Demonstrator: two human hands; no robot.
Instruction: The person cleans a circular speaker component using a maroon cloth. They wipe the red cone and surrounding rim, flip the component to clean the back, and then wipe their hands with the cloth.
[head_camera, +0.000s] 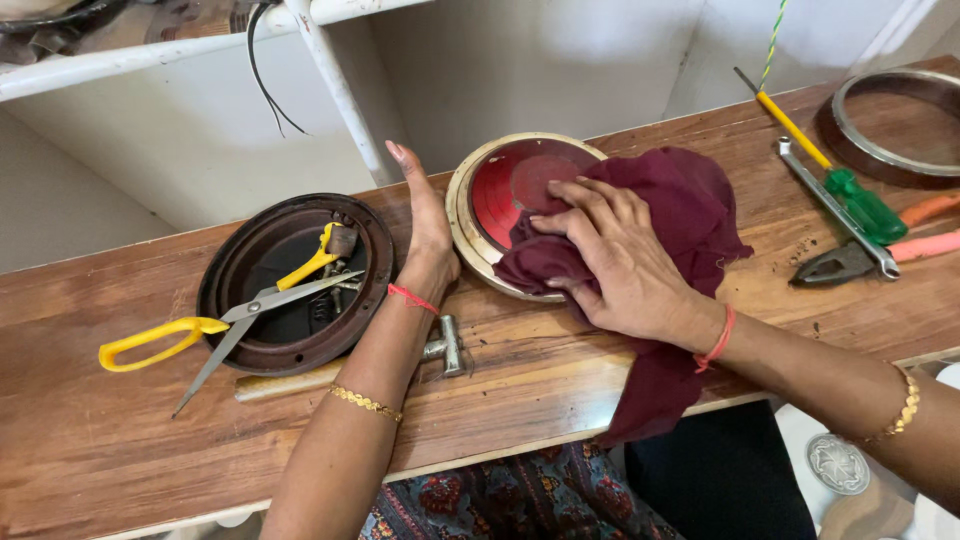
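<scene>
Slipping looks likeliest: round red-centred metal disc (505, 190) leans mid-worktop (120, 440), left hand (428, 225) flat-fingered against its rim, right hand (615, 255) fingers spread, pressing maroon cloth (690, 205) on it

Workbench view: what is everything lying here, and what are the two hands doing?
round disc: 1, red with cream rim, mid-bench
cloth: 1, maroon, over the disc, hanging off the front edge
round pan: 1, dark brown, left
scissors: 1, yellow handles, across the pan
hammer: 1, wooden handle, near front edge
screwdriver: 1, green handle, right
pliers: 1, pink handles, right
metal ring: 1, far right
left hand: steadies the disc's edge
right hand: presses the cloth
</scene>
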